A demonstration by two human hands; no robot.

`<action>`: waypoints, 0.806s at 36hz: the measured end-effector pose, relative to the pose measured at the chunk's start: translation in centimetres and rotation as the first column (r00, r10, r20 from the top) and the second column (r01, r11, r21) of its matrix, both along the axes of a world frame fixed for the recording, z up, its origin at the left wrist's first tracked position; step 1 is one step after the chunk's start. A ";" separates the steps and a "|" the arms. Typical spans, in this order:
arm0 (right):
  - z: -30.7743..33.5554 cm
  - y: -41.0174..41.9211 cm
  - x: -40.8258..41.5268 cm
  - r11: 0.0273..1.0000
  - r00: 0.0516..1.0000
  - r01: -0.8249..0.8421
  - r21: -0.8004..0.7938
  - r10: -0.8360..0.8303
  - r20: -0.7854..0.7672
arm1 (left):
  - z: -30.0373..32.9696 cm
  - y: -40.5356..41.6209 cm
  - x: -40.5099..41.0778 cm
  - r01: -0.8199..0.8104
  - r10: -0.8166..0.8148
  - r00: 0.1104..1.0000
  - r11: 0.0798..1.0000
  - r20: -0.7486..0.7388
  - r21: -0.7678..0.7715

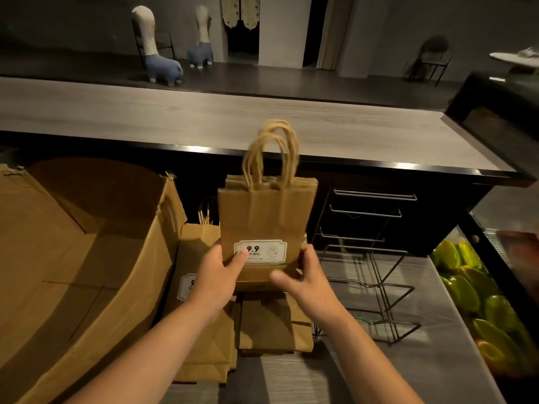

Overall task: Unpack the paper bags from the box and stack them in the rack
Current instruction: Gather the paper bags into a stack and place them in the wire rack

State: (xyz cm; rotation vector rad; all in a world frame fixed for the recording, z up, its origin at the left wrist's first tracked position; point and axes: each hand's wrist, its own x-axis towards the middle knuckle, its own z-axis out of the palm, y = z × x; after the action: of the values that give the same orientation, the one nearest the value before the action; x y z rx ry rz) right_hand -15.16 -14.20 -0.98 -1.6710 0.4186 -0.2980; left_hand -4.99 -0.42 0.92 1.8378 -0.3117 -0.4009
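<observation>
The left hand (217,268) and right hand (303,275) pinch the bottom of a thin stack of paper bags (267,225), held upright between the box (87,243) and the wire rack (370,258); they look light and bendy, so hold both sides low.

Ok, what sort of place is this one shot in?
Probably a cafe or small shop, behind the service counter: price-labelled paper bags, a wire rack, a display case of green produce.

Both forearms are bare from the frame's bottom edge up to the hands, with no sleeves. The left hand (217,272) and right hand (306,277) wear no gloves, rings or watch.
</observation>
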 end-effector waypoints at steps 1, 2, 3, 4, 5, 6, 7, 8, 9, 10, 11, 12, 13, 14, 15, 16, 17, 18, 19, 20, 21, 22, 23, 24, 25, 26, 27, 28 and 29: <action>-0.3 0.1 -0.1 0.999 0.998 -0.043 -0.012 0.043 -0.044 | -0.2 0.1 0.2 -0.006 0.006 1.000 1.000 -0.022 -0.011; -0.6 0.2 0.0 0.997 0.995 -0.065 -0.033 0.063 -0.078 | -0.2 0.1 0.3 -0.011 0.010 0.999 1.000 -0.038 -0.022; -0.6 0.3 0.1 0.996 0.993 -0.059 -0.061 0.053 -0.104 | -0.3 0.1 0.4 -0.018 0.016 0.999 0.999 -0.049 -0.030; -0.6 0.5 0.4 0.995 0.993 -0.026 -0.091 0.016 -0.116 | -0.3 0.1 0.4 -0.023 0.021 0.998 0.999 -0.058 -0.036; -0.5 0.6 0.7 0.992 0.993 0.023 -0.123 -0.038 -0.116 | -0.3 0.1 0.5 -0.026 0.023 0.998 0.999 -0.065 -0.046; -0.5 0.6 1.1 0.987 0.990 0.072 -0.144 -0.088 -0.110 | -0.3 0.1 0.6 -0.026 0.021 0.997 0.998 -0.072 -0.061; -0.5 0.5 1.3 0.983 0.987 0.107 -0.147 -0.124 -0.107 | -0.2 0.1 0.6 -0.018 0.012 0.997 0.997 -0.079 -0.077; -0.5 0.6 1.5 0.982 0.984 0.130 -0.135 -0.145 -0.105 | -0.2 0.2 0.5 0.000 -0.007 0.997 0.996 -0.081 -0.087; -0.5 0.7 1.6 0.983 0.982 0.140 -0.121 -0.153 -0.107 | -0.3 0.4 0.5 0.025 -0.032 0.996 0.996 -0.079 -0.090; -0.5 0.7 1.7 0.984 0.981 0.142 -0.110 -0.154 -0.114 | -0.4 0.5 0.5 0.053 -0.059 0.995 0.995 -0.078 -0.081; -0.4 0.9 1.8 0.985 0.981 0.139 -0.107 -0.152 -0.123 | -0.5 0.6 0.4 0.077 -0.081 0.993 0.996 -0.083 -0.056; -0.4 1.0 1.8 0.984 0.979 0.139 -0.107 -0.153 -0.131 | -0.8 0.6 0.4 0.093 -0.093 0.992 0.996 -0.088 -0.014; -0.3 1.1 1.9 0.984 0.978 0.140 -0.107 -0.155 -0.142 | -1.0 0.6 0.4 0.096 -0.092 0.991 0.995 -0.093 0.035; -0.3 1.2 2.0 0.984 0.976 0.143 -0.107 -0.158 -0.151 | -1.3 0.6 0.3 0.083 -0.075 0.993 0.993 -0.094 0.078; -0.2 1.3 2.0 0.983 0.975 0.143 -0.111 -0.160 -0.157 | -1.5 0.6 0.4 0.064 -0.053 0.994 0.992 -0.091 0.113; -0.2 1.4 2.1 0.983 0.974 0.143 -0.118 -0.161 -0.159 | -1.7 0.5 0.4 0.044 -0.032 0.995 0.989 -0.089 0.139; -0.2 1.5 2.1 0.982 0.974 0.141 -0.130 -0.161 -0.162 | -1.8 0.4 0.5 0.029 -0.016 0.996 0.988 -0.086 0.152; -0.3 1.7 2.1 0.980 0.972 0.142 -0.140 -0.165 -0.167 | -1.9 0.3 0.5 0.019 -0.006 0.996 0.987 -0.086 0.157; -0.3 1.8 2.2 0.978 0.969 0.149 -0.145 -0.174 -0.175 | -1.9 0.2 0.5 0.016 -0.001 0.996 0.988 -0.094 0.157; -0.5 1.9 2.2 0.977 0.966 0.160 -0.138 -0.184 -0.184 | -1.8 0.0 0.5 0.010 0.006 0.994 0.990 -0.112 0.144; -0.5 2.1 2.3 0.977 0.963 0.170 -0.126 -0.192 -0.191 | -1.8 -0.1 0.5 0.002 0.014 0.991 0.993 -0.136 0.117; -0.6 2.1 2.3 0.977 0.961 0.178 -0.113 -0.198 -0.195 | -1.7 -0.3 0.5 -0.008 0.021 0.987 0.997 -0.157 0.083; -0.5 2.3 2.4 0.979 0.962 0.179 -0.101 -0.195 -0.191 | -1.7 -0.3 0.5 -0.021 0.030 0.986 0.998 -0.165 0.056; -0.5 2.3 2.4 0.979 0.964 0.184 -0.090 -0.197 -0.179 | -1.5 -0.4 0.5 -0.026 0.032 0.987 0.999 -0.159 0.041; -0.2 2.3 2.2 0.979 0.966 0.189 -0.082 -0.200 -0.164 | -1.2 -0.5 0.4 -0.024 0.029 0.989 0.999 -0.147 0.035; 0.0 2.2 2.1 0.978 0.968 0.197 -0.073 -0.206 -0.147 | -0.9 -0.5 0.3 -0.020 0.023 0.990 0.999 -0.137 0.026; 0.2 2.1 1.9 0.976 0.968 0.206 -0.070 -0.213 -0.132 | -0.5 -0.6 0.1 -0.018 0.019 0.991 1.000 -0.131 0.013; 0.5 2.0 1.6 0.975 0.968 0.214 -0.066 -0.221 -0.120 | -0.1 -0.7 -0.2 -0.016 0.016 0.991 1.000 -0.130 -0.002; 0.7 1.9 1.4 0.974 0.968 0.219 -0.060 -0.225 -0.111 | 0.3 -0.8 -0.5 -0.016 0.014 0.992 1.000 -0.127 -0.015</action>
State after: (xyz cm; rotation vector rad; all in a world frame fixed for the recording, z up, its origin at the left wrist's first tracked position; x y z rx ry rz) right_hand -13.80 -12.25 -0.24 -1.6955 0.6944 -0.3789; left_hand -5.46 -1.25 1.27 1.7893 -0.2130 -0.5018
